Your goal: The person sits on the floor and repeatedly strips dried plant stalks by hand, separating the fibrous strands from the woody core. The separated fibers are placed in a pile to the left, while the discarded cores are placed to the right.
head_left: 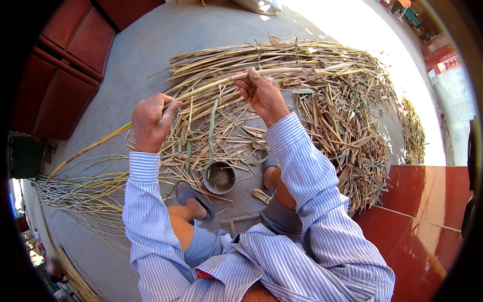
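Observation:
A long yellowish reed stalk [201, 89] runs across in front of me, its thin left end sloping down to the floor side and its right end over the stalk pile. My left hand [152, 123] is closed round the stalk, thumb lying along it. Farther right, my right hand [262, 95] grips the same stalk between thumb and curled fingers; whether its palm holds anything more is hidden. Just beyond the hands lies a pile of unpeeled stalks [226, 59]. Dry husk scraps [347, 121] are heaped to the right and scattered below the hands.
A round metal bowl [220, 177] stands on the floor between my feet. Thin, pale stripped stalks [85, 187] fan out at the left. Dark red padded furniture [65, 90] stands at the far left, and red panels [417, 201] lie at the lower right.

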Available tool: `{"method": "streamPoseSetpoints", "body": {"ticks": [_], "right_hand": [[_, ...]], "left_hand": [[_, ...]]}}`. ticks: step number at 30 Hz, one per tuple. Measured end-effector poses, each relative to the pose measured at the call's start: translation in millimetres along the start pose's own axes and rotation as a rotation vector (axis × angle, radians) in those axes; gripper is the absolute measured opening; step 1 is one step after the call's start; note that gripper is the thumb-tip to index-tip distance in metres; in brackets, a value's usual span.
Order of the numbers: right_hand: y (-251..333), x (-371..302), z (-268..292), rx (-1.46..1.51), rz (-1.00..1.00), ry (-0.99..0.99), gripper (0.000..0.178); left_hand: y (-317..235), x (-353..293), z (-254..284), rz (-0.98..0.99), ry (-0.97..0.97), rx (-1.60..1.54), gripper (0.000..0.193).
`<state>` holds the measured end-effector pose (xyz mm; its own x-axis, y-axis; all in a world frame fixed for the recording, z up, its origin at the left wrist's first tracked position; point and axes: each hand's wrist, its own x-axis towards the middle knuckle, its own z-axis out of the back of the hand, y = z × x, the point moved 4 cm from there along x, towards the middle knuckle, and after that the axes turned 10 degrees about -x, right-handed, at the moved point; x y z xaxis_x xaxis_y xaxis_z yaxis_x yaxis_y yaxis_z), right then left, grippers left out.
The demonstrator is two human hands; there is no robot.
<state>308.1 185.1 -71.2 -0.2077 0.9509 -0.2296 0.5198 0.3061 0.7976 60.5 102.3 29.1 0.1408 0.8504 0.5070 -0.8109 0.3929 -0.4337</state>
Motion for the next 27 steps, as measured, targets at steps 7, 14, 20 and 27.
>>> {"method": "streamPoseSetpoints", "body": {"ticks": [7,14,20,27], "right_hand": [[-15,16,23,-0.102,-0.219,-0.064,0.024],[3,32,72,0.076,-0.158,-0.348,0.014],[29,32,177,0.348,-0.059,-0.631,0.022],[33,32,159,0.193,-0.143,-0.382,0.024]], "left_hand": [[-18,-6,-7,-0.331,-0.079,0.266,0.02],[10,0,22,-0.172,0.002,0.253,0.021],[45,-18,76,0.154,0.016,0.165,0.018],[48,-20,81,0.254,0.063,0.069,0.018]]}}
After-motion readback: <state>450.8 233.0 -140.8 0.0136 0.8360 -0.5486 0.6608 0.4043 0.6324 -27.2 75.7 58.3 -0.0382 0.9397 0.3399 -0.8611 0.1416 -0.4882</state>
